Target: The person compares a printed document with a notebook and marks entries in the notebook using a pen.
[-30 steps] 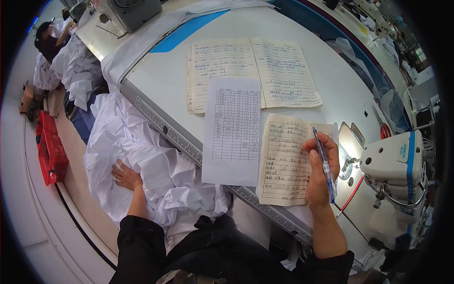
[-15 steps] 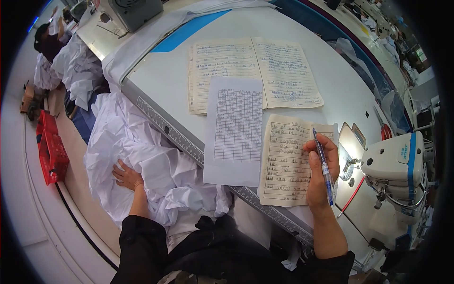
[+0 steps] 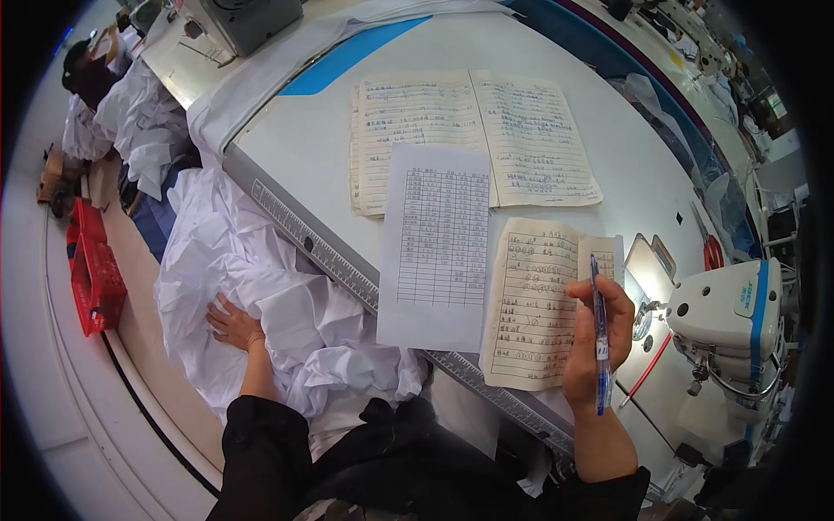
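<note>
My left hand [image 3: 234, 325] lies flat with fingers spread on a big heap of white fabric [image 3: 295, 339] left of the table. In my right hand [image 3: 599, 339] is a blue ballpoint pen [image 3: 600, 347], gripped between thumb and fingers with one end pointing away from me. That hand rests over the right side of a small open notebook [image 3: 534, 313] with handwritten lines and circled entries, hiding part of its right page. A printed table sheet [image 3: 434, 321] lies beside it, overlapping a larger open handwritten notebook [image 3: 539, 139] behind.
A sewing machine [image 3: 721, 304] stands at the right, near red-handled scissors [image 3: 712, 252]. A ruler strip [image 3: 330, 269] runs along the table edge. Another machine [image 3: 248, 22] is at the upper left. A red basket [image 3: 94, 269] sits on the floor; a person [image 3: 91, 74] works far left.
The pen has tilted more upright in my right hand, which sits slightly lower. The notebooks and sheet appear shifted a little right and down. My left hand stays put.
</note>
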Demonstrator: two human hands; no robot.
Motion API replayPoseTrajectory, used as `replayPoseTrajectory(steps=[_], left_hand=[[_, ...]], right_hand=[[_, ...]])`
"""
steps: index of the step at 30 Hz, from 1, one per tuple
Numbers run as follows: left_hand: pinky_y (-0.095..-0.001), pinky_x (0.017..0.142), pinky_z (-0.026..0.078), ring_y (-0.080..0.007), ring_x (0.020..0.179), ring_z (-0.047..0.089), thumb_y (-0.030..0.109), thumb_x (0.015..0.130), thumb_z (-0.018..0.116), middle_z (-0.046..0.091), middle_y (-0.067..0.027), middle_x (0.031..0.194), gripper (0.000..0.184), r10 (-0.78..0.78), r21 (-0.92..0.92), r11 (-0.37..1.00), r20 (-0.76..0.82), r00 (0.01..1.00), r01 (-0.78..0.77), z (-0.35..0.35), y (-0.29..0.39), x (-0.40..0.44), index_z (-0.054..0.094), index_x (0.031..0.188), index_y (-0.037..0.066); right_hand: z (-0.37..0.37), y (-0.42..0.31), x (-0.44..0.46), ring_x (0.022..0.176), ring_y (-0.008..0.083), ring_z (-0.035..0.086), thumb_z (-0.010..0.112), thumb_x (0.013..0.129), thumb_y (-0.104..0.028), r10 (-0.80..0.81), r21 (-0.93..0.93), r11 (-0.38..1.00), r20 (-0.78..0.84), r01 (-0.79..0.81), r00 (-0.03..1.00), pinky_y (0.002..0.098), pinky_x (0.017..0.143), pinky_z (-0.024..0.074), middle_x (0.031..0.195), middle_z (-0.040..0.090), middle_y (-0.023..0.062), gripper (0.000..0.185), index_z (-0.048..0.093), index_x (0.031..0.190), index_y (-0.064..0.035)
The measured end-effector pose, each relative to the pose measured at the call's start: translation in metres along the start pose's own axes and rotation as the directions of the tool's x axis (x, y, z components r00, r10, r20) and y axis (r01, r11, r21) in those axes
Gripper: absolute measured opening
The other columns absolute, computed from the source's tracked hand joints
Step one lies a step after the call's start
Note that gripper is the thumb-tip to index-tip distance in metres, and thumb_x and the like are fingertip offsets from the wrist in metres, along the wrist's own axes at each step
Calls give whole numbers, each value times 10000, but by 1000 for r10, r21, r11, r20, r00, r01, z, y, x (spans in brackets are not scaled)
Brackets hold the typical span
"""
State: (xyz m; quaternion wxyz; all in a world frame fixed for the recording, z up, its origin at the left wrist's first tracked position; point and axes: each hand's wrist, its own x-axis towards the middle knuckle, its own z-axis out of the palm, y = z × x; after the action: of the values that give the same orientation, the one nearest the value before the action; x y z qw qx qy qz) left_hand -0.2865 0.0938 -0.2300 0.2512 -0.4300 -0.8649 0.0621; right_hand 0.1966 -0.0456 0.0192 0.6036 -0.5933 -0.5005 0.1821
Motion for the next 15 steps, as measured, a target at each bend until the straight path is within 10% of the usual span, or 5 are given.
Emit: replayPoseTrajectory(steps=[9, 15], left_hand=[[-497, 983, 362, -283, 1322, 340, 216, 860, 565, 347, -53, 1415, 570, -10, 10, 1000, -13, 1000, 10, 3, 0, -1, 333, 1378, 263], [-496, 984, 363, -282, 1324, 339, 211, 869, 553, 342, -50, 1416, 556, -6, 22, 1000, 8, 1000, 6, 1, 0, -1, 329, 1375, 267]], right_hand=[[7, -2, 2, 799, 108, 540, 532, 895, 9, 165, -98, 983, 130, -153, 978, 241, 719, 463, 960, 561, 80, 290, 501, 1184, 7], [6, -19, 10, 977, 258, 596, 536, 874, -6, -7, -430, 889, 327, 155, 945, 345, 861, 477, 1080, 587, 183, 258, 557, 1130, -22]])
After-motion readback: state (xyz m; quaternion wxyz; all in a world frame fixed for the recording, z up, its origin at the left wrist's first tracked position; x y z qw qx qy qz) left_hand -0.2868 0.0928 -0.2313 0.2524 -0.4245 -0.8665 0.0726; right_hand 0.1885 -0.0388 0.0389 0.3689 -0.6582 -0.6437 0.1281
